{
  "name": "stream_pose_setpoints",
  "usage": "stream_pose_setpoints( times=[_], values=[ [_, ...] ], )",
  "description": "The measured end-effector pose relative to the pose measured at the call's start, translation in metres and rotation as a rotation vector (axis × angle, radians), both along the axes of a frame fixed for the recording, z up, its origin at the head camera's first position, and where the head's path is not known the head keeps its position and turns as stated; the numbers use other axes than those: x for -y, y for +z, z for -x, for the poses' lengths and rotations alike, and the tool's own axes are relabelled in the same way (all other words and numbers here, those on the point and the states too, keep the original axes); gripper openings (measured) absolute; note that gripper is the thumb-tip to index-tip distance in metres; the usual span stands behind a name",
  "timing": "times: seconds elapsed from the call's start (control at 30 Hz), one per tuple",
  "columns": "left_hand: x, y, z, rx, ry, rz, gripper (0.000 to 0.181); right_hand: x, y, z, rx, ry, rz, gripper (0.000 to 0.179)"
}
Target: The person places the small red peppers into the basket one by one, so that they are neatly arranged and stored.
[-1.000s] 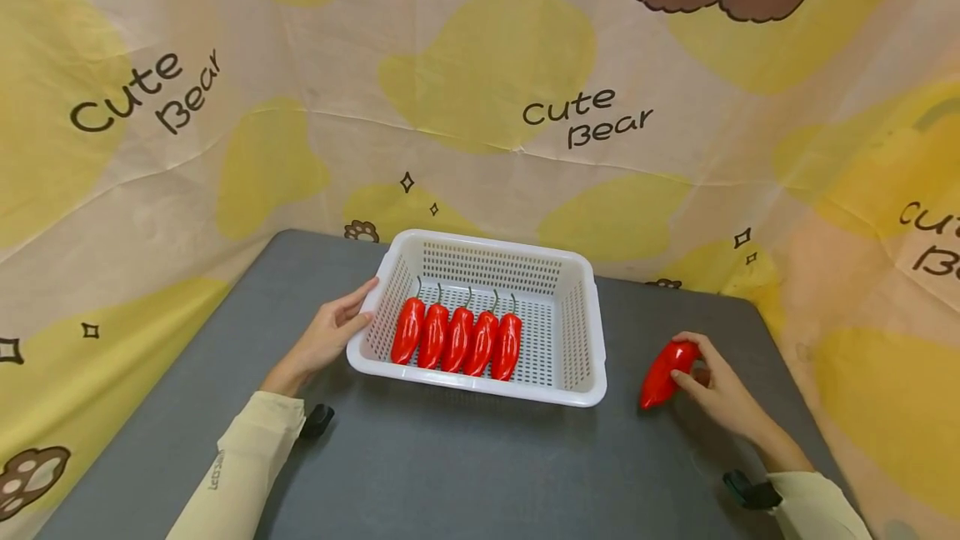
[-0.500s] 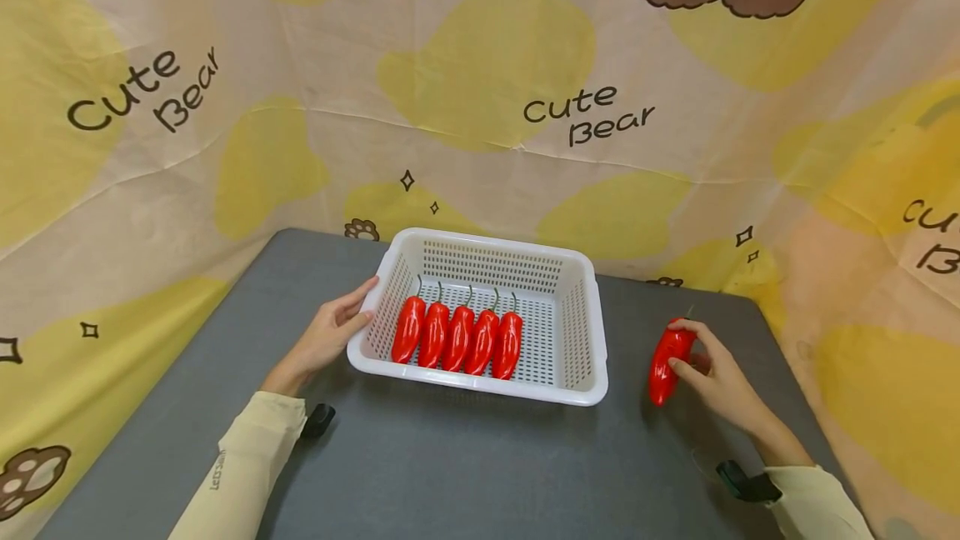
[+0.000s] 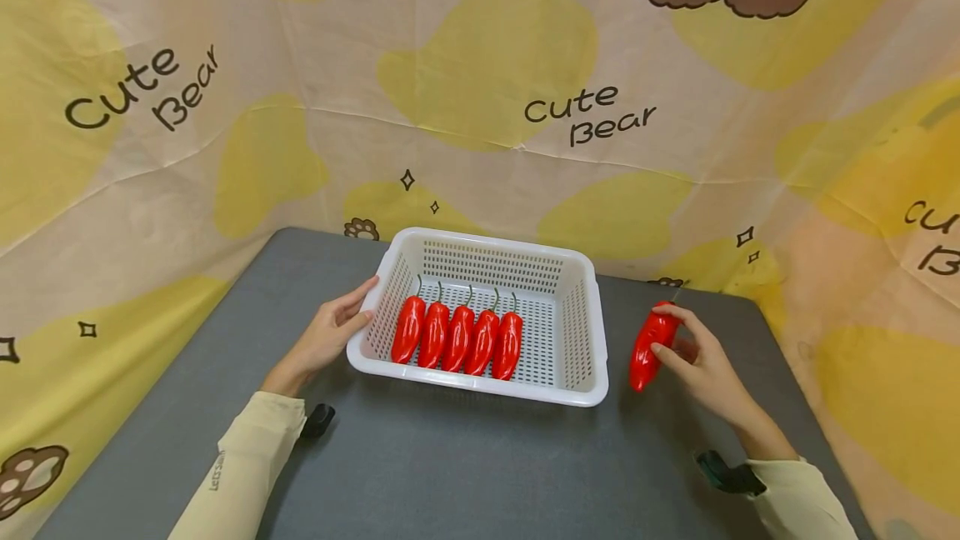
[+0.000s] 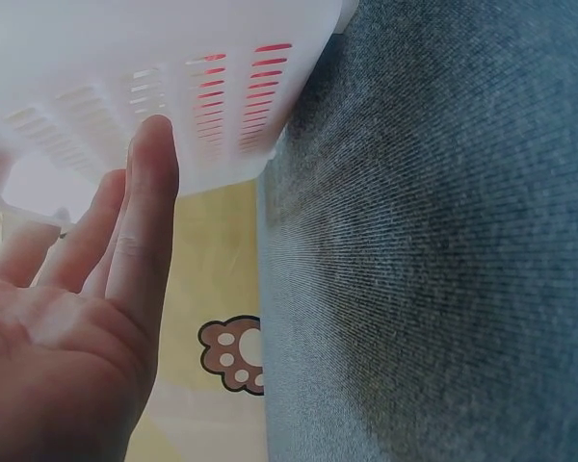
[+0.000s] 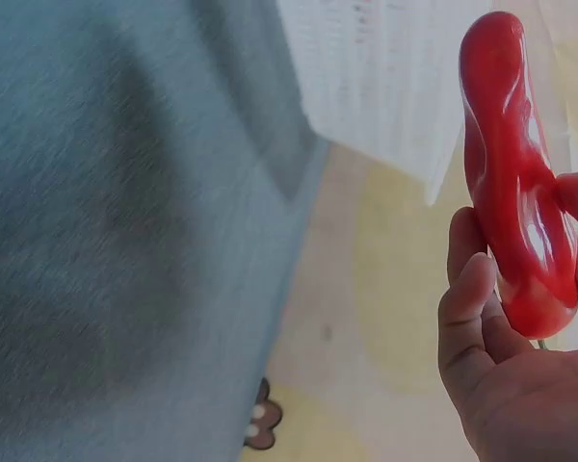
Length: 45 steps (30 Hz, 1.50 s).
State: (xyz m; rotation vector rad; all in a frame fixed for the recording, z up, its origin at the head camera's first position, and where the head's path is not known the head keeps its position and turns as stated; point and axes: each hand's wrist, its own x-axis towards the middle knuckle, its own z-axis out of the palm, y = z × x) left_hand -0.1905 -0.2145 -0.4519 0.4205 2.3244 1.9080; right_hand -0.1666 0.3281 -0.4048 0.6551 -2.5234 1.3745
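Observation:
A white perforated plastic basket (image 3: 480,395) stands on the grey table, with a row of several red peppers (image 3: 458,338) lying side by side in its left part, green stems toward the back. My left hand (image 3: 322,340) touches the basket's left end; in the left wrist view its fingers (image 4: 152,192) lie fairly straight against the outer wall. To the right of the basket, my right hand (image 3: 705,369) pinches another red pepper (image 3: 651,348) between thumb and fingers, raised off the table. The right wrist view shows this glossy pepper (image 5: 511,164) with its stem end toward the palm.
The grey table (image 3: 480,473) meets a printed cloth backdrop (image 3: 480,65) behind and at both sides. The right part of the basket floor (image 3: 542,340) is bare. Dark wrist straps (image 3: 727,473) sit on both forearms.
My right hand has lifted the pepper, turned it more upright and brought it slightly left toward the basket. The left hand and the basket stay where they were.

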Motion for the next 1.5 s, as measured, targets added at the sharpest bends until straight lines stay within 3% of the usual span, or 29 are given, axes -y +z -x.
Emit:
stream_pose_setpoints(
  times=[0.27, 0.77, 0.97, 1.5],
  values=[
    [0.0, 0.0, 0.0, 0.001, 0.005, 0.012, 0.06, 0.02, 0.012, 0.0, 0.028, -0.036, -0.052, 0.053],
    [-0.003, -0.002, 0.003, 0.001, 0.005, 0.007, 0.06, 0.057, 0.024, 0.012, 0.043, -0.018, -0.103, 0.054],
    [0.0, -0.002, 0.001, -0.012, 0.016, 0.027, 0.06, 0.085, 0.02, 0.014, 0.065, -0.003, -0.119, 0.05],
    [0.0, 0.001, -0.002, -0.006, 0.013, 0.014, 0.061, 0.131, 0.002, 0.017, 0.055, -0.089, -0.38, 0.06]
  ],
)
